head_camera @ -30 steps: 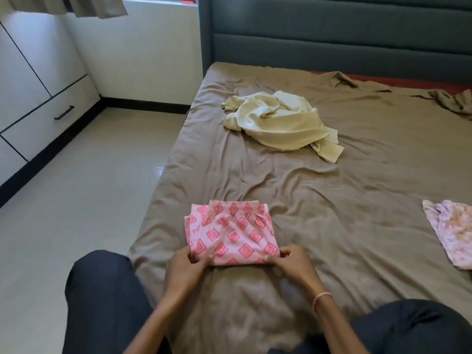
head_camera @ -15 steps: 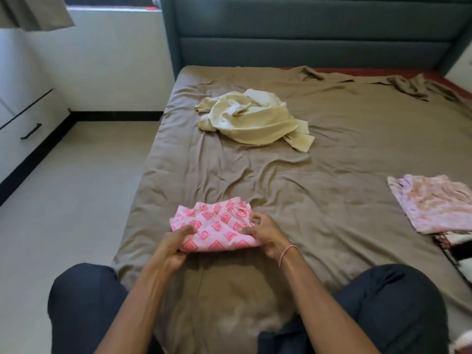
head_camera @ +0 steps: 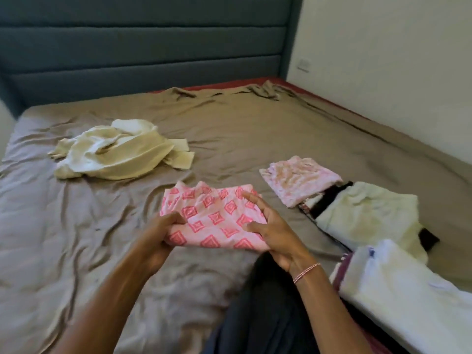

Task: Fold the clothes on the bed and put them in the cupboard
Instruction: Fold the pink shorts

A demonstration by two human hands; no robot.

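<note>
A folded pink garment with a red diamond print (head_camera: 214,215) is held just above the brown bedsheet (head_camera: 255,139). My left hand (head_camera: 163,233) grips its near left corner, thumb on top. My right hand (head_camera: 270,228) holds its right side, fingers spread over the top and thumb curled against the near edge. A crumpled cream garment (head_camera: 120,149) lies unfolded farther back on the left. The cupboard is out of view.
Folded clothes lie in a row to the right: a pale pink floral piece (head_camera: 298,180), a pale green one over black fabric (head_camera: 367,215), a white one (head_camera: 403,287) nearest. My dark-trousered leg (head_camera: 258,310) rests on the bed. A teal headboard (head_camera: 143,47) stands behind, a white wall (head_camera: 396,60) on the right.
The view has swung right, away from the floor and drawers. Both hands have carried the folded pink diamond garment to the right, toward the row of folded clothes.
</note>
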